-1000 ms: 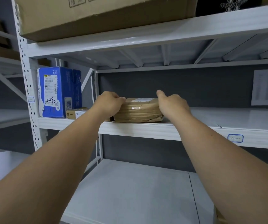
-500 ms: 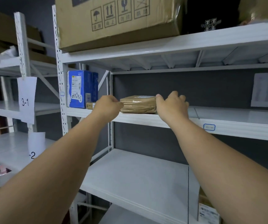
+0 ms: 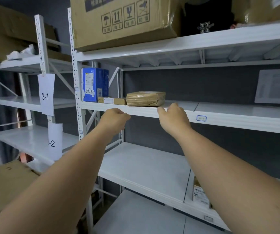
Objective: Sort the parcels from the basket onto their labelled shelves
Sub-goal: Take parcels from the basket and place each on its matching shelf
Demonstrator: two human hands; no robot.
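A brown taped parcel (image 3: pixel 145 98) lies flat on the white middle shelf (image 3: pixel 220 115), beside a thin cardboard box (image 3: pixel 112 100) marked 4-1 and an upright blue box (image 3: pixel 92 84). My left hand (image 3: pixel 114 119) hangs just below and in front of the shelf edge, fingers loosely curled, holding nothing. My right hand (image 3: pixel 173 118) is at the shelf edge right of the parcel, also loosely curled and empty. Neither hand touches the parcel.
A large cardboard carton (image 3: pixel 122 21) and a black item (image 3: pixel 206 19) sit on the top shelf. Paper labels 3-1 (image 3: pixel 46 94) and 3-2 (image 3: pixel 54 141) hang on the left rack. A brown carton (image 3: pixel 4 186) stands low left. Another parcel (image 3: pixel 200 195) lies on the lower shelf.
Both hands have let go of the brown parcel and drawn back toward me and down below the shelf edge. The parcel stays on the shelf. My view has backed away.
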